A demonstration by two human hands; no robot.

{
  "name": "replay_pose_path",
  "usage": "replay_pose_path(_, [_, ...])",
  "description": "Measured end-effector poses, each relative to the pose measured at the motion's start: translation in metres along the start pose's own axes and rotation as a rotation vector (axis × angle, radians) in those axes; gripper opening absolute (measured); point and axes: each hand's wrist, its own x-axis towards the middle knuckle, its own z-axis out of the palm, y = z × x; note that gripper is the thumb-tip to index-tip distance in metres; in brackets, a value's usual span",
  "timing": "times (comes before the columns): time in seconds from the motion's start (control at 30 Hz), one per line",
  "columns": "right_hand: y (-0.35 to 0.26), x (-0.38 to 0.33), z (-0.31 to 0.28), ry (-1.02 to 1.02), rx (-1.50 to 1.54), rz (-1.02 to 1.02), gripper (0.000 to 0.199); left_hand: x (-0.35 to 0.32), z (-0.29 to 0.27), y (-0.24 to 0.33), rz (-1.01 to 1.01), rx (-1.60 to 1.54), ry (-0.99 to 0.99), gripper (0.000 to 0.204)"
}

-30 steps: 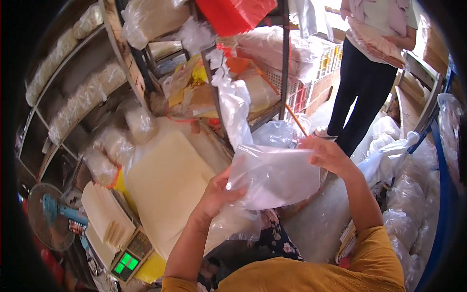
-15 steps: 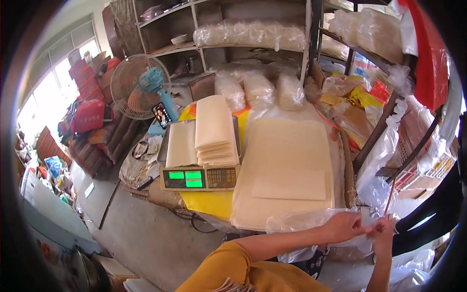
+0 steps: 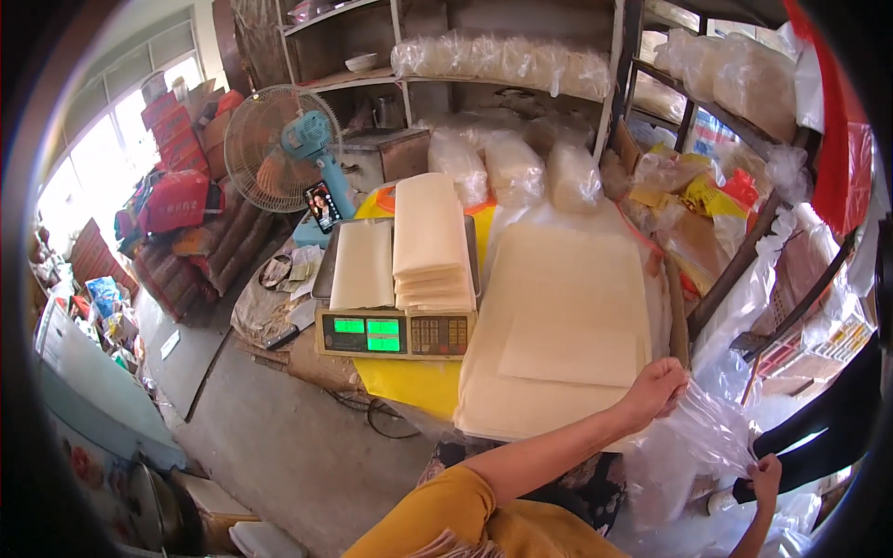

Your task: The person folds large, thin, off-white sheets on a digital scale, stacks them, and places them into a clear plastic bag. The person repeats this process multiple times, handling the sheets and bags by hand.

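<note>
A clear plastic bag (image 3: 709, 424) is stretched between my two hands, off the right front corner of the table. My left hand (image 3: 659, 387) is closed on one end of it, beside the edge of a pile of cream-coloured sheets (image 3: 567, 279). Lower and to the right, my right hand (image 3: 766, 474) grips the other end. Part of the bag hangs loose below my left forearm. Folded stacks of similar sheets (image 3: 431, 237) lie on the tray of a digital scale (image 3: 394, 333) with green displays, out of reach of both hands.
Behind the table stand several filled plastic bags (image 3: 513, 172) and shelves. A fan (image 3: 307, 136) and a propped phone (image 3: 323, 205) are at the left. A metal rack (image 3: 721, 279) with plastic bags borders the right side. Another person's dark-clothed leg (image 3: 828, 409) is at the far right.
My hands have moved apart, the left one up toward the sheets and the right one down to the right, pulling the plastic bag taut. The view has shifted slightly.
</note>
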Motion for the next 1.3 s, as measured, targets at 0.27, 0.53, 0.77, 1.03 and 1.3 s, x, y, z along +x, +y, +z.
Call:
replay_pose_path(0.27, [-0.263, -0.06, 0.02, -0.118, 0.032, -0.425, 0.077, 0.026, 0.076, -0.039, -0.06, 0.438, -0.281, 0.016])
replay_pose_path(0.53, [-0.126, -0.036, -0.064, 0.066, 0.544, 0.077, 0.02, 0.107, -0.033, -0.094, 0.213, 1.671, 0.016, 0.022])
replay_pose_path(0.77, [-0.077, -0.015, -0.101, 0.419, 1.259, 0.159, 0.027, 0.15, 0.043, -0.053, -0.493, 0.186, -0.177, 0.028])
replay_pose_path(1.03, [-0.011, -0.015, -0.17, 0.491, 1.659, 0.06, 0.008, 0.218, 0.125, -0.109, -0.456, -0.168, -0.157, 0.017])
replay_pose_path(1.3, [-0.008, 0.007, -0.203, 0.49, 1.573, -0.002, 0.03, 0.27, 0.176, -0.108, -0.342, 0.009, -0.178, 0.029])
